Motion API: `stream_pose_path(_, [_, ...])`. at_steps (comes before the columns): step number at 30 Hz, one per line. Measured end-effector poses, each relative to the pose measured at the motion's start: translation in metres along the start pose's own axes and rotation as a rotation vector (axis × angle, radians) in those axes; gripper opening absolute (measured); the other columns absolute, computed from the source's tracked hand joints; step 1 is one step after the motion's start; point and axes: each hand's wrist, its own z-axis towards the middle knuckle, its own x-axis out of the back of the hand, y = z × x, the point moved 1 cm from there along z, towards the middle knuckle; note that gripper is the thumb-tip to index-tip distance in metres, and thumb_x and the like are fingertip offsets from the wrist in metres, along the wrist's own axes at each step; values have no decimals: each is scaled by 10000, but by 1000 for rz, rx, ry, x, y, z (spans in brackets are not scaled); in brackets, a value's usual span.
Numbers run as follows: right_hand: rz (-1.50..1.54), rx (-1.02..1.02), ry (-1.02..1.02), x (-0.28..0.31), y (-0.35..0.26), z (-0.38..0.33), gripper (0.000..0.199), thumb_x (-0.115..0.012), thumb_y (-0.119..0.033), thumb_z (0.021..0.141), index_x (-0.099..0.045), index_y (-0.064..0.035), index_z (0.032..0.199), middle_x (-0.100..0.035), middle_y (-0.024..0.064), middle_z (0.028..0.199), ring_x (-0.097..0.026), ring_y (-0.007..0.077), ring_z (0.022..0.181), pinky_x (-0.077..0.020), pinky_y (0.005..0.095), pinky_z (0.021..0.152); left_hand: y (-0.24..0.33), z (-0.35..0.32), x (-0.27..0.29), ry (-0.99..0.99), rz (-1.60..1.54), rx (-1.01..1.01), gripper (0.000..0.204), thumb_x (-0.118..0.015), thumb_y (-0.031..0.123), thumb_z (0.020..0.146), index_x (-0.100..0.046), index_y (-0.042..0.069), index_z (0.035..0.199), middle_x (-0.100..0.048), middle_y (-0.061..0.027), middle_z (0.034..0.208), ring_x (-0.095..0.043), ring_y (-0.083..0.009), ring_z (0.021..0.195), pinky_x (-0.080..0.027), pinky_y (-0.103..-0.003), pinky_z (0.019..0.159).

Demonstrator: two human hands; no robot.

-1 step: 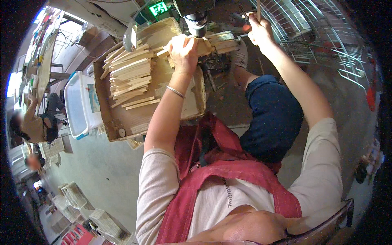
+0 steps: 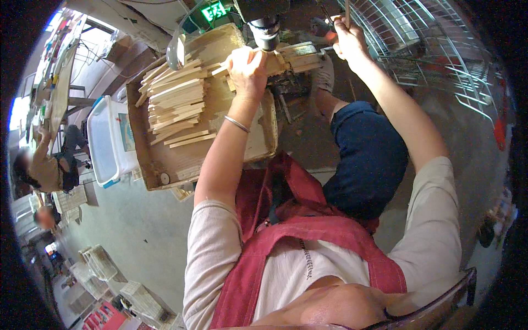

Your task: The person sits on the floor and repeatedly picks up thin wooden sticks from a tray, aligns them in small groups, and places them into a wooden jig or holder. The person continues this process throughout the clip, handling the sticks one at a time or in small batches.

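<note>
My left hand (image 2: 247, 69) is closed on a pale wooden strip (image 2: 219, 72), whose end sticks out on the hand's left side. Its fingertips are just below the metal chuck (image 2: 267, 41) of a drill-like machine. More wood pieces (image 2: 300, 58) lie on the machine's bed, right of that hand. My right hand (image 2: 350, 43) is raised at the upper right, its fingers wrapped round a thin upright rod (image 2: 347, 10). Many pale wooden strips (image 2: 176, 99) lie piled in a shallow worn cardboard tray (image 2: 206, 159), left of my left hand.
A grey lamp head (image 2: 176, 53) hangs over the tray. Left of the tray is a clear plastic bin (image 2: 104, 140). A wire rack (image 2: 423, 44) stands at the upper right. Another person (image 2: 49, 165) is at a bench at far left. White crates (image 2: 99, 263) stand on the floor.
</note>
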Motion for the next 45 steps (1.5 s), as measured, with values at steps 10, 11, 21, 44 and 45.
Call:
stream_pose_path(10, [-156,127,28,-16,9,31,283,-495,-359,1064,-640,-137,1164,-628,0,721,-461,63,444,-351,235,362,-2,-3,-3,9,33,5,107,-676,94,732,-608,148,794,-535,-30,791,-570,-252,839,-402,-398,771])
stream_pose_path(11, [-151,91,34,-14,8,25,284,-495,-334,1070,-631,-109,1177,-653,13,752,-431,49,435,-311,222,356,-2,-4,-3,23,31,4,105,-676,95,732,-607,148,793,-536,-29,792,-570,-252,838,-401,-398,771])
stream_pose_path(21, [-44,443,76,55,-105,-74,290,-641,-363,986,-681,-76,986,-498,-14,600,-453,86,461,-333,273,408,1,-3,-1,68,-5,11,115,-688,107,722,-607,152,790,-526,-28,785,-568,-258,846,-411,-399,778])
stream_pose_path(44, [-718,520,-66,-65,88,-143,182,-521,-127,985,-630,-33,1095,-632,238,948,-634,457,848,-517,539,707,5,-16,59,-38,-367,255,98,-672,78,838,-688,22,918,-679,-110,1030,-648,-251,936,-510,-383,879])
stream_pose_path(45, [-714,498,-66,-66,86,-144,181,-524,-129,982,-633,-37,1093,-634,236,949,-635,457,851,-520,540,706,10,-24,63,28,-582,603,100,-677,84,866,-689,17,940,-680,-98,997,-654,-229,879,-532,-359,817])
